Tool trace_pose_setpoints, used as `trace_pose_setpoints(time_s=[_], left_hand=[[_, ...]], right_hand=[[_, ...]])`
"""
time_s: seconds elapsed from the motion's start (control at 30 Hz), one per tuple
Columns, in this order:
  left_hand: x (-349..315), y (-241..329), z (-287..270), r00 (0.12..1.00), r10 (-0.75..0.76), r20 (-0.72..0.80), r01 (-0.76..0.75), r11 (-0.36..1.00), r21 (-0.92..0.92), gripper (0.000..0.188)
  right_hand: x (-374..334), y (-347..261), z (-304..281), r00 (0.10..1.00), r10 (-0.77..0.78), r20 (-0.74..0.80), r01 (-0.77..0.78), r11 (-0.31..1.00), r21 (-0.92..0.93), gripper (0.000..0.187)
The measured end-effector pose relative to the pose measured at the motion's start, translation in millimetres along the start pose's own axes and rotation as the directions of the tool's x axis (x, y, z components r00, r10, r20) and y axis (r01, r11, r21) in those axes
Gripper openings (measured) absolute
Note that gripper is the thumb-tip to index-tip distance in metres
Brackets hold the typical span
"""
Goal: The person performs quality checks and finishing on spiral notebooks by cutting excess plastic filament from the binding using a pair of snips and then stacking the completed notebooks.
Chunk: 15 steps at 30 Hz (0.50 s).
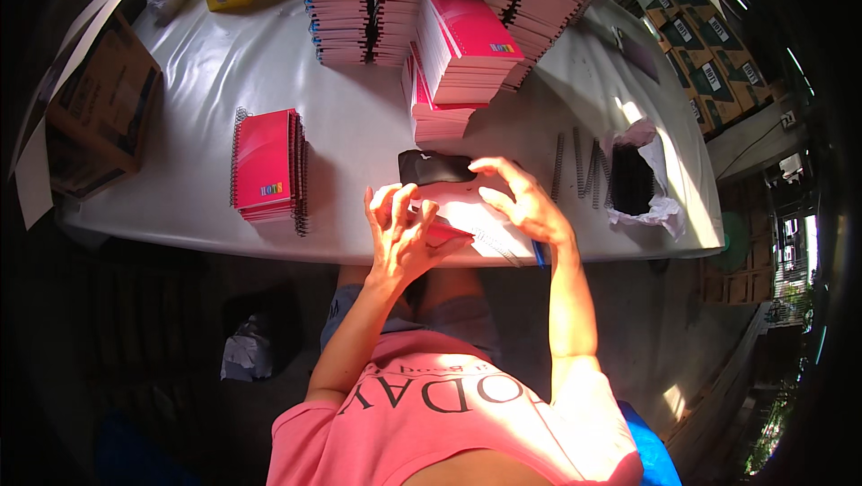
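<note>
At the table's near edge, my left hand (400, 233) pinches a small notebook with a red cover (442, 231), part of it hidden by my fingers. My right hand (532, 206) hovers just right of it, thumb and fingers apart, nothing visible between them. A wire spiral coil (496, 245) lies below my right hand by the notebook; sunlight bleaches this spot, so I cannot tell whether it is threaded in. A black, soft-looking item (435, 166) rests just beyond both hands. A slim blue object (539, 253) sits at the edge beneath my right wrist.
Left stands a pile of spiral-bound notebooks (263, 163). Pink-covered books without visible coils (467, 48) are stacked ahead, before tall notebook stacks (409, 10). Loose coils (582, 166) and a paper-wrapped bundle of black coils (632, 179) lie right. A cardboard box (103, 105) stands far left.
</note>
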State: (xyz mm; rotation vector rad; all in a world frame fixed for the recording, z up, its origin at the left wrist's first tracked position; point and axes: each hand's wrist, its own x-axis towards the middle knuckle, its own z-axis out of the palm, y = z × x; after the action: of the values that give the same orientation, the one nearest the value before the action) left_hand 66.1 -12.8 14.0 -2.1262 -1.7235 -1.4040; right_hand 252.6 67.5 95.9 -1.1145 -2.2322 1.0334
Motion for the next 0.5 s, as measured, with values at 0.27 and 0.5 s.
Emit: trace_pose_setpoints(time_s=[0.27, 0.5], left_hand=[[5, -1, -7, 0.997, -0.021, 0.074, 0.019, 1.0, 0.019, 0.059], [12, -4, -6, 0.999, -0.025, 0.039, 0.029, 0.994, -0.102, 0.041]], right_hand=[[43, 55, 25, 0.989, -0.105, 0.106, 0.068, 0.949, 0.308, 0.028], [-10, 54, 18, 0.932, -0.269, 0.242, -0.026, 0.617, 0.787, 0.011]])
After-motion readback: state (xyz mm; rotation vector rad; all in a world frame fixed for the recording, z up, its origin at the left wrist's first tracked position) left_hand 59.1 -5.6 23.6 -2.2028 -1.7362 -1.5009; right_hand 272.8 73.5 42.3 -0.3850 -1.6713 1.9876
